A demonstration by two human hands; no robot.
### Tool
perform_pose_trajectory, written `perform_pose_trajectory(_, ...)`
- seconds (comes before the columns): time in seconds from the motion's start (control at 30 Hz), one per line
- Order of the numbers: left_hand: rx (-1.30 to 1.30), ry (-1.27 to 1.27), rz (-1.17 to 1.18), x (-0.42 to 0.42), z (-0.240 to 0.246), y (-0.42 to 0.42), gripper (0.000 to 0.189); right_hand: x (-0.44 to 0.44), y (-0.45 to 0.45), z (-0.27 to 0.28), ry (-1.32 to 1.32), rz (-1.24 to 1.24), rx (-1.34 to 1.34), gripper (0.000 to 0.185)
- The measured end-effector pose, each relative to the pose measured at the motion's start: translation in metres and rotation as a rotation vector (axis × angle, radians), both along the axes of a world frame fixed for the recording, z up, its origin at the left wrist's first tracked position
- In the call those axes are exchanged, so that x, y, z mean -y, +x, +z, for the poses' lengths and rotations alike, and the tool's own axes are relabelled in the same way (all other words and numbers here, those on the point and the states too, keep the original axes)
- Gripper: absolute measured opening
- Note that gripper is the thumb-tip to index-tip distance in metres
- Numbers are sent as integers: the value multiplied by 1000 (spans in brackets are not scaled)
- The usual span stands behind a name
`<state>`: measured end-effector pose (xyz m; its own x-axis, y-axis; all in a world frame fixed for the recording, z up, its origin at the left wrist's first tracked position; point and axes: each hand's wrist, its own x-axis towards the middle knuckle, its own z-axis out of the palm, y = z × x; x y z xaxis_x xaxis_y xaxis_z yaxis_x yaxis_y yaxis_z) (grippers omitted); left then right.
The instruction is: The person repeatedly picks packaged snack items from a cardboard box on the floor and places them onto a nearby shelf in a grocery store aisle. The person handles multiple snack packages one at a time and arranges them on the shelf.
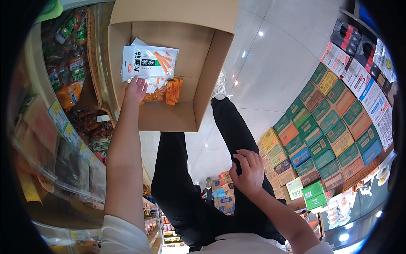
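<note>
My left hand (136,90) reaches into an open cardboard box (177,117), with its fingertips at the lower edge of a white snack packet (150,62). Whether the fingers grip the packet or only touch it is not clear. This packet bears writing and a picture of orange sticks, and it overlaps another pale packet (138,41). Below it lie more white packets, partly hidden, and orange packets (173,91). My right hand (249,171) hovers in front of my right leg, fingers loosely bent and apart, holding nothing.
Shelves with wicker baskets (92,57) of packaged food and price tags (63,123) run along the left. Green and brown cartons (330,127) are stacked at the right. My legs in black trousers (173,168) stand on a glossy tiled floor (272,57). More boxes (223,193) lie behind me.
</note>
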<state>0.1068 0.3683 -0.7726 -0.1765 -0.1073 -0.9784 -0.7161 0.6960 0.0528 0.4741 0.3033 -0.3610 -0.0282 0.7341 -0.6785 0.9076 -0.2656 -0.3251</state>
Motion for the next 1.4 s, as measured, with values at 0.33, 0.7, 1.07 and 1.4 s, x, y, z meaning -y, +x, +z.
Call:
perform_pose_trajectory(0.33,-45,67,-313,-14,37,18,23,1,-5,-3,58,-11,-12,24)
perform_pose_trajectory(0.7,-445,550,-1440,-10,200,107,20,13,-12,-2,92,-55,29,19)
perform_pose_trajectory(1.07,-315,533,-1294,1,459,112,17,21,-2,32,-152,-261,-198,55)
perform_pose_trajectory(1.4,-393,877,-792,3,668,83,34,-87,-45,200,-484,-684,-767,94)
